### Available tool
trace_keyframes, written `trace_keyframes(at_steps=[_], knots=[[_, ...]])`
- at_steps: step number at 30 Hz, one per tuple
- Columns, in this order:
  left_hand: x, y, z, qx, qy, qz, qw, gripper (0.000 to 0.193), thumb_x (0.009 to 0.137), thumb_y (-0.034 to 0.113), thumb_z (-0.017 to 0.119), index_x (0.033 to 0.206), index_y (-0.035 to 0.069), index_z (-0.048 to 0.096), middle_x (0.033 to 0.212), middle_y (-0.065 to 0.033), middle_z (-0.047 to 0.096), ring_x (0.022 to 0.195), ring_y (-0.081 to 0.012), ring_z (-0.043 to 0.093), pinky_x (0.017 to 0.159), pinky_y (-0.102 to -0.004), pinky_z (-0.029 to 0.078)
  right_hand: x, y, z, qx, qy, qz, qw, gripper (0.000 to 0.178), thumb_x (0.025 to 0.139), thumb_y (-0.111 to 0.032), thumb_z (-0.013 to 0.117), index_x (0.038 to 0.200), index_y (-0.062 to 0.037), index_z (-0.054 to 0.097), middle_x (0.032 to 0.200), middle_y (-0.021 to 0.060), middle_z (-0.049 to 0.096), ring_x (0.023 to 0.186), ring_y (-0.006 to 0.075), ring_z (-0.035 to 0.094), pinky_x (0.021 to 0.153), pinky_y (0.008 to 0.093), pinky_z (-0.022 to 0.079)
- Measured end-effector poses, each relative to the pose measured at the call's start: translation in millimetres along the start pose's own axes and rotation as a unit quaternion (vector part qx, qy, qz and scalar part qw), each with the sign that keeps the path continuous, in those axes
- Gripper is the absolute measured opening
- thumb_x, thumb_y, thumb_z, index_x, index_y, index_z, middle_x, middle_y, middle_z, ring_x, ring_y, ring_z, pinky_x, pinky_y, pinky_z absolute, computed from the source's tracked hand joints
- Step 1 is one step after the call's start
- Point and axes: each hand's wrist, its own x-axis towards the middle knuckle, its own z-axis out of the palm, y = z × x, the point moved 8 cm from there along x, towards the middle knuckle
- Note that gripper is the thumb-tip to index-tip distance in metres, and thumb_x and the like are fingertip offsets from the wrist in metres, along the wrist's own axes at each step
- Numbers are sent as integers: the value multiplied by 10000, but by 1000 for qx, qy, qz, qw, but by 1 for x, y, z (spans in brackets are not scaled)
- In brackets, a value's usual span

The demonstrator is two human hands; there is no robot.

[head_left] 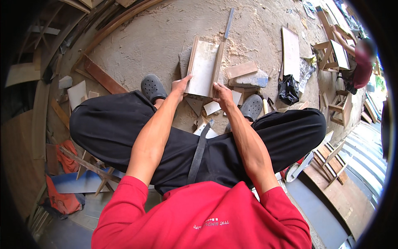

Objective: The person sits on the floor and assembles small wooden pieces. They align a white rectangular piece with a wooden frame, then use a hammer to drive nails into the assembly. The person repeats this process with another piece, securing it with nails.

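A pale, flat wooden panel (204, 66) lies between two raised wooden side strips, forming a shallow channel on the ground in front of me. My left hand (180, 86) grips the near end of its left strip (192, 62), fingers bent round the edge. At the near end of the right strip (217, 62), my right hand (224, 93) has its fingers closed on the wood. A narrow grey metal strip (229, 23) extends away beyond the right strip's far end. Whether it touches the wood I cannot tell.
Beside the panel lie a small wooden block (241, 69) and a grey stone block (252, 79). A long board (290, 52) and a black plastic bag (289, 89) are to the right. Another person (361, 66) works by wooden stools at far right. Wood scraps surround my feet.
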Motion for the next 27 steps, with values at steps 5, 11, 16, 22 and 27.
trace_keyframes(at_steps=[5,11,16,22,27], knots=[[0,0,-2,-14,21,0,1000,434,759,404,778,932,16,685,857,-47,669,705,-135,611,620,-319,466,-3,-4,0,3,12,-17,1000,645,863,-299,723,1382,-7,474,1401,199,491,1337,334,417,1053,596,351],[-5,4,1,-17,28,7,999,420,763,401,775,920,21,687,829,-37,663,670,-134,600,605,-313,453,4,0,-5,-8,7,-13,1000,642,876,-310,706,1395,-21,462,1417,179,473,1350,311,400,1052,599,350],[-5,4,-1,-12,34,9,999,410,762,399,775,902,23,692,811,-30,661,647,-131,594,590,-313,449,-2,-5,-2,-22,8,-22,999,657,868,-332,716,1386,-9,471,1428,214,455,1355,345,397,1037,580,389],[-6,4,0,-8,29,13,999,439,769,401,767,936,1,696,853,-46,670,689,-138,608,621,-313,462,-1,-6,-1,-39,0,-36,999,663,877,-344,706,1392,-6,462,1397,202,493,1330,336,432,1014,573,416],[-7,5,0,0,27,18,999,490,772,408,763,989,-26,694,915,-69,679,745,-151,624,666,-314,479,-3,-9,-2,-58,-1,-50,997,648,887,-356,695,1384,-4,472,1348,190,543,1280,319,492,970,563,455]])
